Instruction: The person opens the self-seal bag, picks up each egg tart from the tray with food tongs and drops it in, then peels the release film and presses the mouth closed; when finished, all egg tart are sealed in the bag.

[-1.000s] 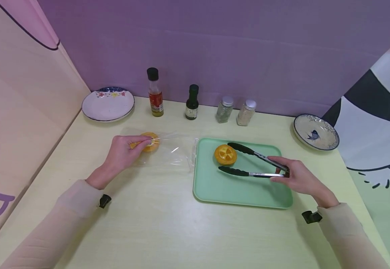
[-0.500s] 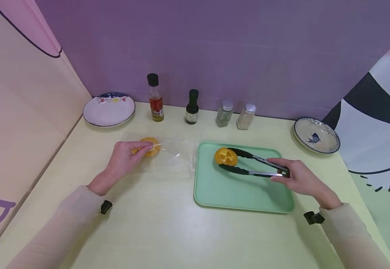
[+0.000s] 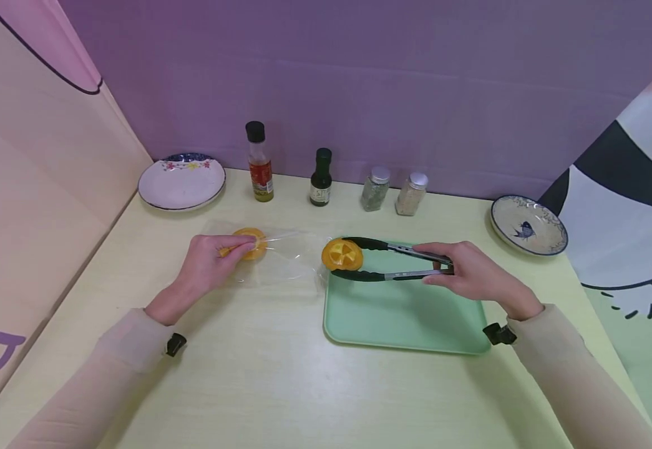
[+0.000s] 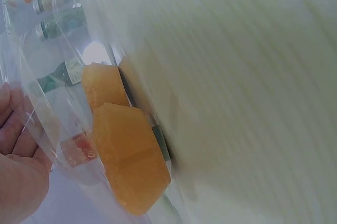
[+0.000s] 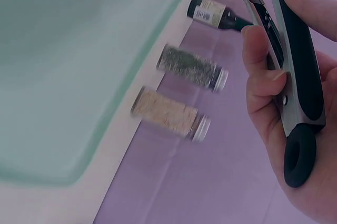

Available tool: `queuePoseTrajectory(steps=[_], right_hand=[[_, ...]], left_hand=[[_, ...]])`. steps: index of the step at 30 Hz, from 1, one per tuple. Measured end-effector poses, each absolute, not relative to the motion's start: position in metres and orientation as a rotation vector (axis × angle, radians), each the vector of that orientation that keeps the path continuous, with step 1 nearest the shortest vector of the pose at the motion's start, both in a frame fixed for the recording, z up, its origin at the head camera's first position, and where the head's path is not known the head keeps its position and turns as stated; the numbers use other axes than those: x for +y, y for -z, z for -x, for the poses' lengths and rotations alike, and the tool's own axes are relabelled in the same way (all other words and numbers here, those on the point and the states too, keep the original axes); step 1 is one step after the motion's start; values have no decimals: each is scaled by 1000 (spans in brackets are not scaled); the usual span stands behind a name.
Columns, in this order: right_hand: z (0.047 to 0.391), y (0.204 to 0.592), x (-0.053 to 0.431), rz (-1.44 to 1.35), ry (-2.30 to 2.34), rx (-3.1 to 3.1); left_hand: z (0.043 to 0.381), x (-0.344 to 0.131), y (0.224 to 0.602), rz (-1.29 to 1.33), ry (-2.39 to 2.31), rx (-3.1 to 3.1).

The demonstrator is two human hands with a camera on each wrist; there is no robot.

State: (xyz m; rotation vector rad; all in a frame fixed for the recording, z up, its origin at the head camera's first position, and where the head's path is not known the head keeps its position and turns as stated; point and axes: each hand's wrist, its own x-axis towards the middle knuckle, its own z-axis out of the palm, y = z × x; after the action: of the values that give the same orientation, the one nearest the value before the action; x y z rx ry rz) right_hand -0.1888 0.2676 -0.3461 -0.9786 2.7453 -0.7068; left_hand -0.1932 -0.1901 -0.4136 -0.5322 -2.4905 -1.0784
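Note:
In the head view my left hand (image 3: 210, 259) pinches the upper film of a clear plastic bag (image 3: 294, 259), lifting it off the table. Inside lie golden tarts; one tart (image 3: 255, 243) shows beside my fingertips, and the left wrist view reveals a large tart (image 4: 131, 155) with another tart (image 4: 102, 84) behind it. My right hand (image 3: 471, 274) grips black-and-silver tongs (image 3: 410, 274) by the handles. Their black tips clasp a tart with a star-cut top (image 3: 342, 255), held over the left edge of the green tray (image 3: 404, 318), at the bag's mouth.
Along the back stand a red-labelled bottle (image 3: 261, 171), a dark green bottle (image 3: 321, 181), a jar of green herbs (image 3: 375, 190) and a jar of pale grains (image 3: 412, 194). A white plate (image 3: 182, 184) is back left; a bird-patterned dish (image 3: 530, 226) is at right.
The tongs closed on the tart on the tray, then my right hand carried it left to the tray's edge beside the bag. My left hand has stayed in place.

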Motion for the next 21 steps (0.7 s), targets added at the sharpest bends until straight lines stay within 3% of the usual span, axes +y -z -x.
queuePoseTrajectory(steps=[21], right_hand=[[215, 350, 204, 1064, 564, 2667]], left_hand=[[193, -190, 415, 570, 1088, -2492]])
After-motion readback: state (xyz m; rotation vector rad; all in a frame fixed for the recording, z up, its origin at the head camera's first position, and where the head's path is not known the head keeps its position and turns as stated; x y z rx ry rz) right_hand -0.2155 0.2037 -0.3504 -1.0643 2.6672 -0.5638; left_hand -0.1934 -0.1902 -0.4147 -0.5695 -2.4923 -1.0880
